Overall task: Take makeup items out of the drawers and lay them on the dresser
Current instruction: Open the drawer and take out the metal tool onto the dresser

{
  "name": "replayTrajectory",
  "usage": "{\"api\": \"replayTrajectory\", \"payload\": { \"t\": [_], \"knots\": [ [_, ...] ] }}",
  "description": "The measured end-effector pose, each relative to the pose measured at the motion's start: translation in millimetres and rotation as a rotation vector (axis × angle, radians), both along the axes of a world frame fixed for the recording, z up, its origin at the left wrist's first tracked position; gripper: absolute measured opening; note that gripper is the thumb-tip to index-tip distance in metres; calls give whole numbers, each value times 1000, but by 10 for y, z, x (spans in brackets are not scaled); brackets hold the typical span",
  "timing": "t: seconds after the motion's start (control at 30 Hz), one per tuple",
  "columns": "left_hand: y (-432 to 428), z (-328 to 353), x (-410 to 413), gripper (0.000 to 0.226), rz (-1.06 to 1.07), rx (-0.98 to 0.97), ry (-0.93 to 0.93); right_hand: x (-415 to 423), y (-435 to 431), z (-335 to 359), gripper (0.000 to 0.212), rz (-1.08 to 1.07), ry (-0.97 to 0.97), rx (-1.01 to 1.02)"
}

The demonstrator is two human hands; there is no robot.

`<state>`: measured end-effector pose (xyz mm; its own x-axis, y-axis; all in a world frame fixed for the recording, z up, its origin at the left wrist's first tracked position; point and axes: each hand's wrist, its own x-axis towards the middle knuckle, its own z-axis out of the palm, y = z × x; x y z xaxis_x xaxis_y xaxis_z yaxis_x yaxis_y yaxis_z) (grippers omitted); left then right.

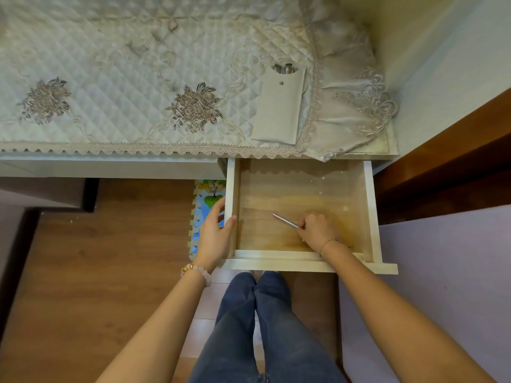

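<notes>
A wooden drawer (369, 205) stands pulled out from the dresser's right side. Inside it my right hand (318, 230) is closed on a thin silver makeup pencil (284, 220), whose tip points up and left over the drawer floor. My left hand (217, 233) grips the drawer's left wall. On the dresser top (110, 64), covered by a quilted cream cloth with embroidered flowers, lies a beige pouch (279, 106) with several brush ends sticking out of its top.
A lace cloth corner (356, 111) hangs over the dresser's right end beside the wall. A colourful foam mat (206, 194) lies on the wooden floor left of the drawer. My legs in blue jeans (262, 327) are below the drawer front.
</notes>
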<state>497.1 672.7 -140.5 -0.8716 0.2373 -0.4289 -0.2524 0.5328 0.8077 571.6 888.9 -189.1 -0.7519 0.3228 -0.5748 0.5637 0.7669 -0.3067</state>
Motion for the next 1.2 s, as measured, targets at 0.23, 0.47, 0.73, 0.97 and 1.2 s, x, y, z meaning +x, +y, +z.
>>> {"api": "replayTrajectory", "payload": {
  "t": [0.23, 0.47, 0.73, 0.97, 1.2],
  "knots": [
    [-10, 85, -39, 47, -17, 2, -10, -4, -30, 269, 11, -100, 132, -45],
    [-46, 234, -106, 42, -43, -56, 18, -13, -71, 606, 15, -146, 266, -40],
    [-76, 510, -26, 46, -494, -174, 633, 104, -199, 1054, 19, -14, 486, 15],
    [65, 659, -24, 31, -674, -165, 786, 219, -305, 1263, 14, 141, 619, 77],
    [132, 751, -36, 25, -710, -101, 787, 184, -393, 1374, 15, 172, 645, 99]
  ]
}}
